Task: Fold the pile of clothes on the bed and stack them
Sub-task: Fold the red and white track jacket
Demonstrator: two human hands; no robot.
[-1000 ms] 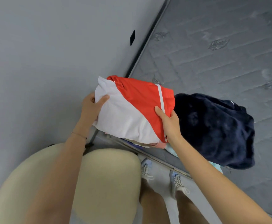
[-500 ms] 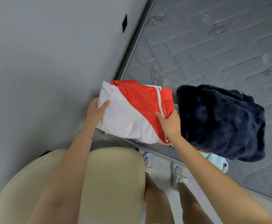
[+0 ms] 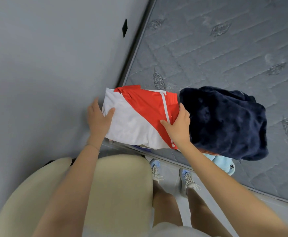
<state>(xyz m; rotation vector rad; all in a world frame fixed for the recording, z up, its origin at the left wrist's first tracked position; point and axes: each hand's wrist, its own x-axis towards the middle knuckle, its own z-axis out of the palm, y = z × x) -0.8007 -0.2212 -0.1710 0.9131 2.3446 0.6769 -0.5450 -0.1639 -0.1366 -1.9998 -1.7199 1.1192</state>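
Nearest, left hand (image 3: 98, 120) and right hand (image 3: 178, 129), each loosely curled on opposite ends of the folded red-and-white garment (image 3: 139, 117) at the mattress (image 3: 225, 48) corner; beside it, right, a navy fleece (image 3: 225, 122) over a pale-blue item (image 3: 223, 163); best lowered level, edges squared.

The folded red-and-white garment (image 3: 139, 117) is smooth, thin cloth with a faint sheen — the navy garment (image 3: 225, 122) to its right is deep, fuzzy fleece, matt. The bed (image 3: 225, 48) shows grey quilted fabric, stitched with embroidered leaf motifs.
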